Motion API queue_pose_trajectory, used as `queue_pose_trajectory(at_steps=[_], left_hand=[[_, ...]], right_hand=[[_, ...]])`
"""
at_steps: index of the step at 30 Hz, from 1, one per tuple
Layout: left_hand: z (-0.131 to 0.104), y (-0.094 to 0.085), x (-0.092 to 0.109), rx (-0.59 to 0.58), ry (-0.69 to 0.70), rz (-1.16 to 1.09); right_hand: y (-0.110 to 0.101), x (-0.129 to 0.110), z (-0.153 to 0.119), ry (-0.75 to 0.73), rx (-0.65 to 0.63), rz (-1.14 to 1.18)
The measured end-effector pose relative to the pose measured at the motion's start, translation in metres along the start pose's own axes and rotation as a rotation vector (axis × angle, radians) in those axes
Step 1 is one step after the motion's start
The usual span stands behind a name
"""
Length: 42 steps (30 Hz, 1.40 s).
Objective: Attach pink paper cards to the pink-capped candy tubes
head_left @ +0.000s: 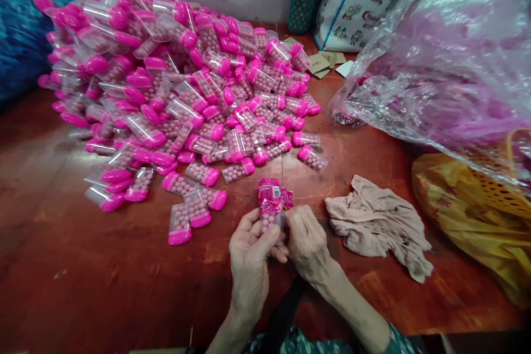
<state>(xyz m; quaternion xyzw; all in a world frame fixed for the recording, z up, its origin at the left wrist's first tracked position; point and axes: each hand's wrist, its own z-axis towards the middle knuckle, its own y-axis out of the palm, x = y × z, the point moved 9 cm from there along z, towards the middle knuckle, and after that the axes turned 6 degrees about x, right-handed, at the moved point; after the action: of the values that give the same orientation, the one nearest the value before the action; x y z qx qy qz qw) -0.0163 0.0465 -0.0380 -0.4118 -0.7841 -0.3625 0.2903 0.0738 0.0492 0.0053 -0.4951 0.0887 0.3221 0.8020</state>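
My left hand (pixel 250 259) is closed around a small clear candy container (pixel 267 222) filled with pale pink balls, the thumb lying across its front. A shiny pink printed sleeve (pixel 269 197) with a barcode covers the container's upper part. Right beside it, my right hand (pixel 307 242) is closed with bent fingers; its fingertips are mostly hidden. Another pink printed piece (pixel 286 198) shows just above those fingers, and I cannot tell whether they grip it. Beyond both hands lies a large pile of similar containers (pixel 199 97) with bright pink caps, without printed sleeves.
A crumpled beige cloth (pixel 379 224) lies right of my hands on the reddish-brown table (pixel 124 293). Farther right are a yellow bag (pixel 460 215) and a large clear plastic bag (pixel 440 72) with pink contents. Cardboard pieces (pixel 323 62), a white printed bag (pixel 352 5) and a blue bag (pixel 25 22) stand farther back.
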Motion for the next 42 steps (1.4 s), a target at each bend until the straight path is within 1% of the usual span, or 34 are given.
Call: queue_pose_trajectory(at_steps=[2,3,7,8,11,14,17,21,24,32,36,42], left_hand=[[0.001,-0.003,0.006,0.03,0.038,-0.014],[0.001,-0.002,0.007,0.028,0.036,-0.014],[0.001,0.003,0.007,-0.006,-0.018,0.015],[0.001,0.004,0.008,-0.01,-0.019,0.019],[0.001,0.006,0.011,-0.029,-0.008,0.026],[0.002,0.008,0.013,-0.085,0.015,0.04],[0.003,0.008,0.014,-0.126,0.044,0.062],[0.002,0.009,0.013,-0.143,0.051,0.097],[0.002,0.01,0.013,-0.142,0.051,0.107],[0.002,0.009,0.014,-0.128,0.055,0.132],[0.001,0.008,0.015,-0.126,0.061,0.157],[-0.001,0.01,0.013,-0.149,0.033,0.162]], right_hand=[[-0.001,-0.005,-0.001,-0.007,0.007,0.039],[-0.004,-0.005,0.0,0.005,0.023,0.054],[-0.023,0.009,0.008,0.166,0.151,0.157],[-0.027,0.011,0.01,0.18,0.178,0.185],[-0.033,0.004,0.014,0.102,0.19,0.198],[-0.032,-0.003,0.015,0.027,0.147,0.156],[-0.03,-0.004,0.016,-0.029,0.092,0.081],[-0.022,-0.005,0.018,-0.113,-0.01,-0.055],[-0.02,-0.009,0.018,-0.162,-0.022,-0.135],[-0.021,-0.011,0.021,-0.175,-0.034,-0.18],[-0.017,-0.008,0.018,-0.168,-0.105,-0.154],[-0.006,-0.004,0.01,-0.132,-0.231,-0.046]])
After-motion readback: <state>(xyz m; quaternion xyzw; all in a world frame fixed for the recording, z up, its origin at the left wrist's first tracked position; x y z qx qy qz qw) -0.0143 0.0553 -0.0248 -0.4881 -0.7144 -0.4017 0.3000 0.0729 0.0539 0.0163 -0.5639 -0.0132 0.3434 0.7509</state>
